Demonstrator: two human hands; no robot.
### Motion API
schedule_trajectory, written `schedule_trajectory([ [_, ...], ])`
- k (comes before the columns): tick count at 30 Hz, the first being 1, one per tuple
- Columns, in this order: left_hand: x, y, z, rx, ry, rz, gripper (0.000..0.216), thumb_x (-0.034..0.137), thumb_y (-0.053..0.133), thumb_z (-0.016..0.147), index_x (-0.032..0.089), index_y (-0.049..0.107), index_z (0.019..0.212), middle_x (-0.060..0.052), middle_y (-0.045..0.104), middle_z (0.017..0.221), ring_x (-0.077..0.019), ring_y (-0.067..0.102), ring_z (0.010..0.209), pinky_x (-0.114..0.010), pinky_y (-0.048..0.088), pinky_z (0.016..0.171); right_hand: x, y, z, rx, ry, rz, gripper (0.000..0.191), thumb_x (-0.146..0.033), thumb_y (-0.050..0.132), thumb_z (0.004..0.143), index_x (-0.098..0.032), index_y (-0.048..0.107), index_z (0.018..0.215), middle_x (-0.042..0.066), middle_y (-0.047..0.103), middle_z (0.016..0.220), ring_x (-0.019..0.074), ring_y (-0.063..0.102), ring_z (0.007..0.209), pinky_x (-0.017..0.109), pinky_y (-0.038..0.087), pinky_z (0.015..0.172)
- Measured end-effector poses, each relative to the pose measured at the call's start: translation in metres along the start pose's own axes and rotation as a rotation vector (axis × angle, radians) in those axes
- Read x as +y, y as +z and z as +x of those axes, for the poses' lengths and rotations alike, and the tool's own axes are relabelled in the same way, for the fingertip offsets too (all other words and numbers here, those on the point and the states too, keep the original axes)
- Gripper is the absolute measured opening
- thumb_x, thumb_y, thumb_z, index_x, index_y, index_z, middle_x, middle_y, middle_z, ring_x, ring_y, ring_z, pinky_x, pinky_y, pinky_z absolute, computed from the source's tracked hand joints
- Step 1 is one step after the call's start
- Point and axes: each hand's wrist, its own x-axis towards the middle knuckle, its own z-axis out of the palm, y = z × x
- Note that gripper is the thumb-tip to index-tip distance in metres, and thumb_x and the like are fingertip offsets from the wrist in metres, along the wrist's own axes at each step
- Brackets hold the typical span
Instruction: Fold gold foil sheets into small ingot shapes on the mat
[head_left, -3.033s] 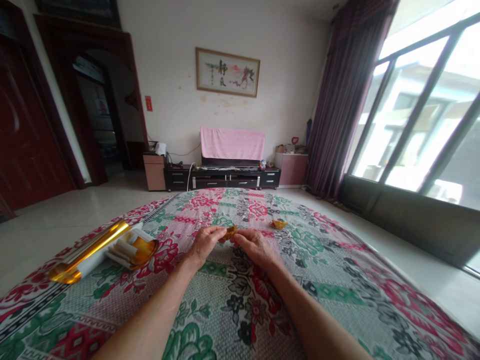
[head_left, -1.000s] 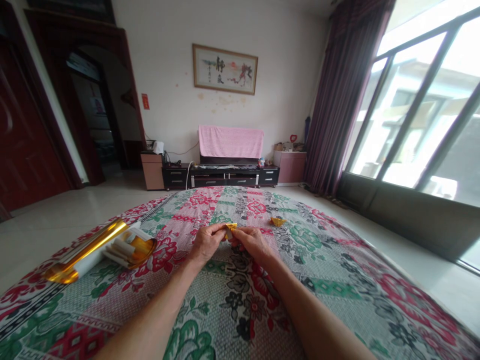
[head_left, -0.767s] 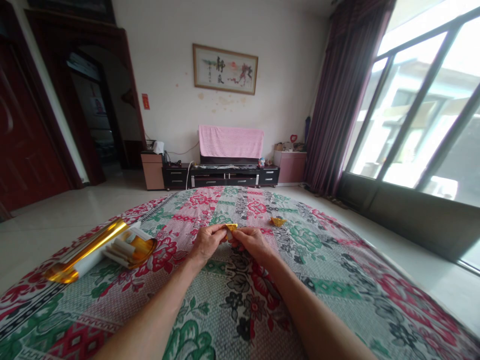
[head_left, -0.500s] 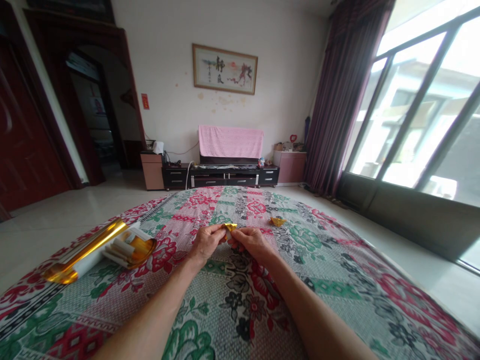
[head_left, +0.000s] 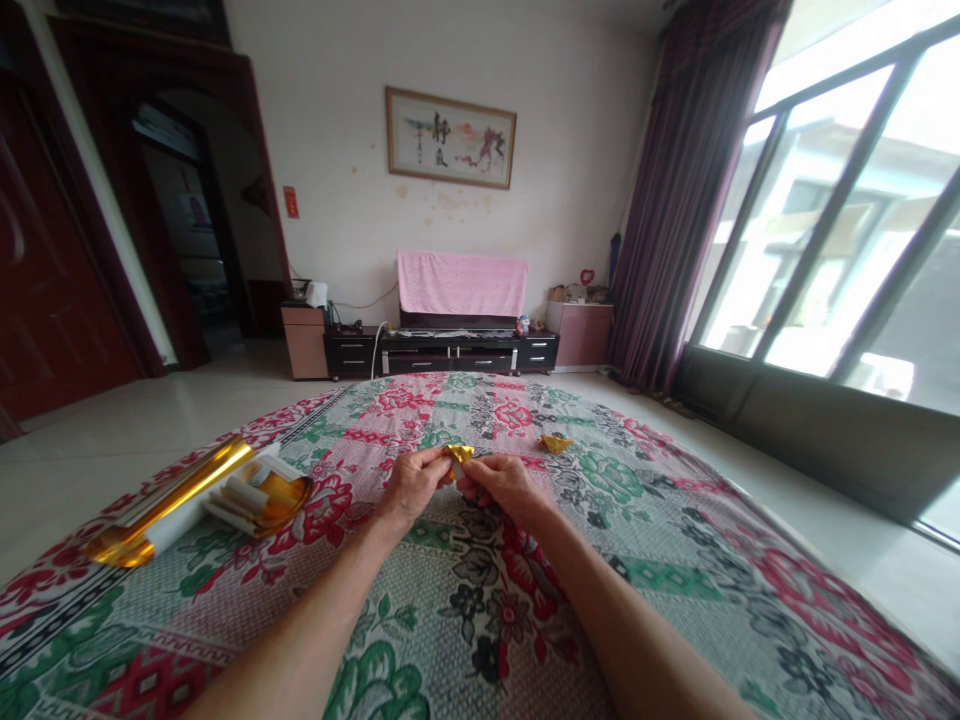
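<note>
A small folded piece of gold foil paper [head_left: 460, 454] is pinched between my two hands above the patterned cloth. My left hand [head_left: 412, 484] grips its left side with thumb and fingers closed. On its right lower side, my right hand [head_left: 501, 482] holds it in the same way, the fingertips partly hidden. A pale underside shows below the gold face. Farther right, a folded gold paper piece [head_left: 556, 443] lies on the cloth, apart from both hands.
Gold foil sheets [head_left: 187, 490], partly curled, lie at the left beside a stack of white and gold papers [head_left: 259, 492]. A flowered cloth [head_left: 645, 540] covers the broad surface before me. Beyond stand a low black cabinet [head_left: 465, 362] and a pink-draped object [head_left: 462, 282].
The gold paper between my fingers has shifted slightly, and its top face looks a little different. Both hands stay in nearly the same place.
</note>
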Motion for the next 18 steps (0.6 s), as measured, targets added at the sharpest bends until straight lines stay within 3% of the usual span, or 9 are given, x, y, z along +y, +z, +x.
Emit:
schedule_trajectory([
  [18,-0.0016,0.0007,0.0004,-0.005,-0.021,-0.009,0.030,0.036,0.059,0.067,0.013,0.069,0.082,0.001,0.060,0.057,-0.0092,0.051,0.052,-0.019,0.040,0.052,0.0072,-0.0006,0.0036,-0.002,0.018,0.020,0.032,-0.045,0.057,0.070,-0.015,0.064,0.063,0.000,0.061,0.056,0.0076,0.050,0.046,0.019,0.041,0.047],
])
